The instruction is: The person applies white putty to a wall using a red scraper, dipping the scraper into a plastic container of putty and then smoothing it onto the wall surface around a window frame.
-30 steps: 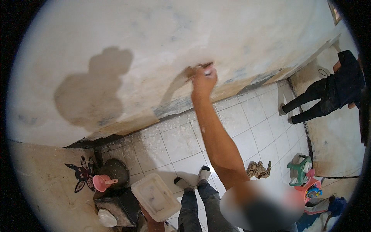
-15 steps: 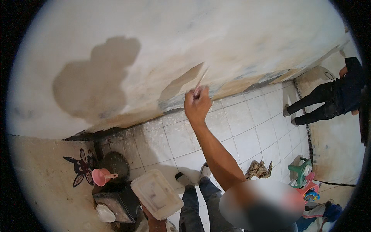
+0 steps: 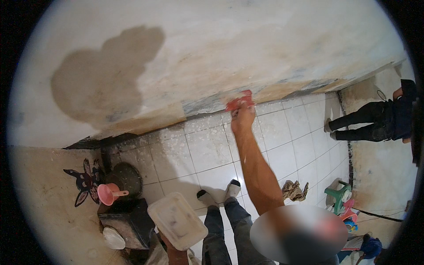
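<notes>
My right hand (image 3: pixel 242 118) reaches forward, its fingers closed on a flat red putty spreader (image 3: pixel 240 100) smeared with white. The spreader lies against the stained lower part of the wall (image 3: pixel 194 79), just above the floor. My left hand (image 3: pixel 168 243) holds up a pale, rectangular plastic tub (image 3: pixel 178 219) with rounded corners at the lower left. Most of that hand is hidden under the tub, and its fingers do not show clearly. Greyish smears mark the tub's inside.
White floor tiles (image 3: pixel 207 143) carry pale spatters along the wall. At left are a pink dipper (image 3: pixel 108 194), a dark basin (image 3: pixel 128 176) and a black box (image 3: pixel 126 221). A crumpled brown cloth (image 3: pixel 295 191) and green stool (image 3: pixel 338 194) lie right. Another person (image 3: pixel 375 117) stands far right.
My right hand has moved slightly right and down the wall; the spreader has turned from edge-on to showing its red face. The left hand still holds the tub. The view has shifted a little.
</notes>
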Tool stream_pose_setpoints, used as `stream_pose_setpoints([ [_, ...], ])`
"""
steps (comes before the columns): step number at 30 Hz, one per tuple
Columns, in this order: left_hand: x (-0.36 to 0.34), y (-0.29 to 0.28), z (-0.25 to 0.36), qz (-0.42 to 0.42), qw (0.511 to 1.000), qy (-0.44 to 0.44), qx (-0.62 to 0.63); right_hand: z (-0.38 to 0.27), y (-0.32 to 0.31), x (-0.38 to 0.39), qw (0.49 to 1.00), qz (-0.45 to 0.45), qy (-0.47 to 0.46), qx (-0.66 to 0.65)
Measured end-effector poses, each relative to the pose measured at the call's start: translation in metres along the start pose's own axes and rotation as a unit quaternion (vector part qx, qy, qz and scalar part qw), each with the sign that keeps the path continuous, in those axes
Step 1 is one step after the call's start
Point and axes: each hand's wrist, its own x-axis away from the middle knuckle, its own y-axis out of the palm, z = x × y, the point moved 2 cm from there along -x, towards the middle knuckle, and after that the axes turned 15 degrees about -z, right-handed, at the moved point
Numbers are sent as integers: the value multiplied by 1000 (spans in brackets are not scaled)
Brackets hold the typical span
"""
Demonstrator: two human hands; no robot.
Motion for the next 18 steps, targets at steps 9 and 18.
stream_pose_setpoints([
  [9, -3, 9, 2, -10, 1000, -1, -11, -23, 44, -40, 970, -48, -131, 197],
  [18, -2, 20, -4, -8, 1000, -3, -29, -51, 154, 74, 827, -274, -174, 459],
])
